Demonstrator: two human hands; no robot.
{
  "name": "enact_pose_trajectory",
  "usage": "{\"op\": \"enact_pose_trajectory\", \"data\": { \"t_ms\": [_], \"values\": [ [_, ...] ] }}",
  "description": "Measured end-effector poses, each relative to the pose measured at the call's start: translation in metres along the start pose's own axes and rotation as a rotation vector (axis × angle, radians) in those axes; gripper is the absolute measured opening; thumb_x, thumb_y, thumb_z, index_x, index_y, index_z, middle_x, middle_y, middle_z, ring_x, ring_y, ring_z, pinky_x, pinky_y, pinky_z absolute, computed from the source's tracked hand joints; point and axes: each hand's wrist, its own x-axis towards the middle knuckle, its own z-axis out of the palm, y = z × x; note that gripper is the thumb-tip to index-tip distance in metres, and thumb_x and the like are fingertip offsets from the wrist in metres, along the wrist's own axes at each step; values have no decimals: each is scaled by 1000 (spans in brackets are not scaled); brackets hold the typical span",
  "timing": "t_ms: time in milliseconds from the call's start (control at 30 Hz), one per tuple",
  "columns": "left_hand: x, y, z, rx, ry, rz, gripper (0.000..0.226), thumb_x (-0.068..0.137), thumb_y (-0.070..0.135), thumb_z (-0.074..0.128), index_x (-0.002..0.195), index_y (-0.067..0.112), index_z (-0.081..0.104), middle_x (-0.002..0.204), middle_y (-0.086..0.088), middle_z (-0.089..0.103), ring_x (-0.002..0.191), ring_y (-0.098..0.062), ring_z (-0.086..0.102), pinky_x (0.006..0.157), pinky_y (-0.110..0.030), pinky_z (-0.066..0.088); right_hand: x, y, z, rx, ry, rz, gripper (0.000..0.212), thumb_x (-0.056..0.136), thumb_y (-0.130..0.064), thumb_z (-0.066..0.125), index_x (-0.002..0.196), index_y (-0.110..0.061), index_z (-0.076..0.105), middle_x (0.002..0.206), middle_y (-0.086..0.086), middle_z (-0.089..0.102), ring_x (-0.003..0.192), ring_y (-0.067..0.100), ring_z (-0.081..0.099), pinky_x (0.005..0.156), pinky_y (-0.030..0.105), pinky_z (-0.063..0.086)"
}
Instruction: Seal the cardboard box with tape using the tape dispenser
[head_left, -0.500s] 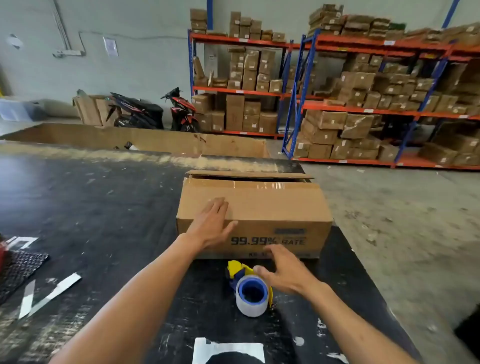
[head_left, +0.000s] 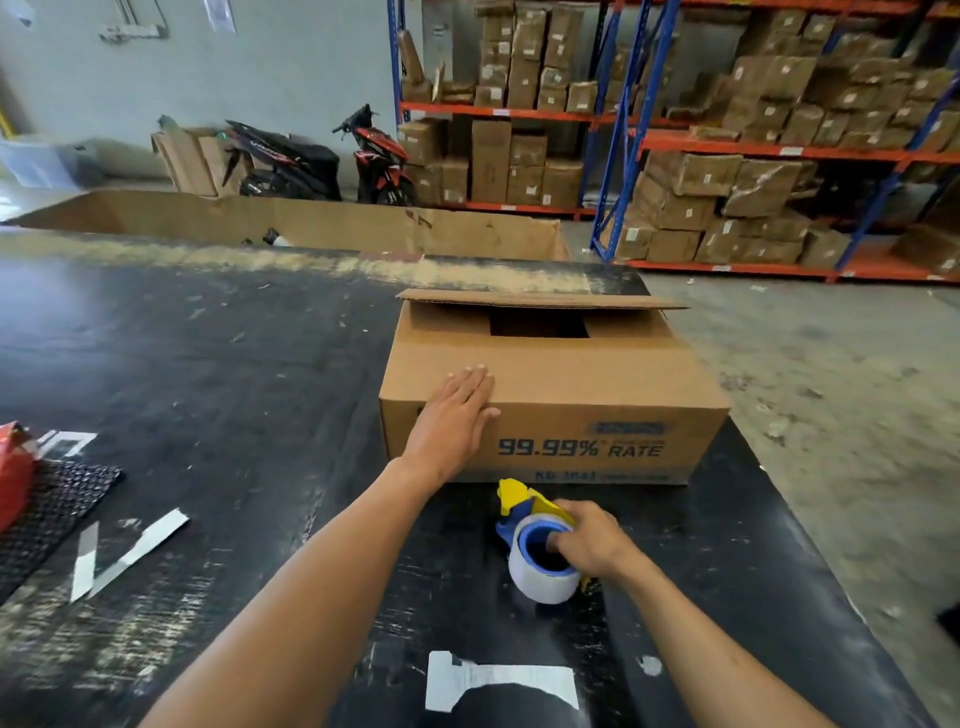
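A brown cardboard box (head_left: 587, 379) printed "99.99% RATE" stands on the black table (head_left: 218, 364). Its near flap lies flat, its far flap is raised a little, and a dark gap shows between them. My left hand (head_left: 457, 415) lies flat over the box's near left top edge with straight fingers. In front of the box sits the blue and yellow tape dispenser (head_left: 537, 540) with a roll of clear tape. My right hand (head_left: 592, 540) grips the dispenser, fingers curled into the roll's blue core.
A red object (head_left: 15, 473) on a black mat (head_left: 52, 514) lies at the table's left. Behind the table stands a large open cardboard bin (head_left: 332, 221), two motorbikes (head_left: 322, 161) and orange-blue racks (head_left: 727, 150) full of boxes. Concrete floor lies to the right.
My right hand has dropped from above the dispenser onto it and closed around the roll. My left hand stays on the box. The view now tilts lower, showing the gap between the flaps.
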Motion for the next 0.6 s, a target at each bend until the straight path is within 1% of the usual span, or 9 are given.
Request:
{"op": "enact_pose_trajectory", "data": {
  "t_ms": [33,100,200,233,367,433,467,533,600],
  "values": [
    [0,-1,-1,-14,0,-1,51,105,32,42,149,7,39,158,-11,34,148,-27,28,122,-35,11,-2,-2,-8,65,-9,2,19,80,-7,57,78,-25,63,71,-4,65,72,18,59,65,34,45],
    [1,-1,-3,-25,-6,-3,51,105,32,42,149,8,40,158,-10,35,147,-26,28,121,-34,12,-12,-12,-28,170,-13,-1,22,82,-4,58,76,-24,65,61,-10,61,61,13,54,59,28,40],
    [2,-3,-6,-34,-27,-1,51,105,35,41,150,10,39,158,-8,34,147,-24,28,121,-32,12,-26,-34,-64,254,44,-35,15,88,-5,59,91,-15,70,70,-5,67,64,12,57,56,23,42],
    [3,-4,-7,-27,-35,11,51,105,36,41,149,11,40,158,-8,35,147,-24,29,121,-32,12,-28,-41,-76,278,85,-56,13,88,-5,59,91,-11,69,72,-1,68,65,14,57,56,23,42],
    [14,-14,-23,12,-119,79,54,99,45,50,143,13,51,151,-6,46,139,-25,40,117,-35,20,-27,-68,-123,369,219,-101,10,86,-9,59,84,-10,68,71,4,66,64,19,56,62,30,44],
    [29,-23,-36,25,-186,117,61,91,56,57,136,16,58,142,-2,55,133,-21,45,115,-36,20,-21,-80,-147,402,249,-152,6,84,-11,59,80,-13,63,72,4,60,65,19,51,64,35,41],
    [38,-26,-41,32,-208,138,68,85,64,57,133,17,59,138,-1,57,131,-20,46,116,-37,19,-17,-85,-158,407,267,-181,4,83,-13,59,83,-16,61,76,3,58,69,18,50,65,35,40],
    [57,-26,-50,34,-202,150,90,75,80,48,139,17,51,142,-2,50,136,-21,40,121,-42,16,-2,-90,-178,429,338,-218,20,80,-17,60,99,-22,63,91,1,61,82,18,54,69,35,41],
    [77,-21,-54,6,-126,83,97,80,81,40,153,17,30,160,-7,27,148,-25,20,123,-46,6,14,-94,-194,453,419,-209,36,74,-22,62,110,-23,62,102,1,65,97,18,59,74,35,43]
  ]
}}
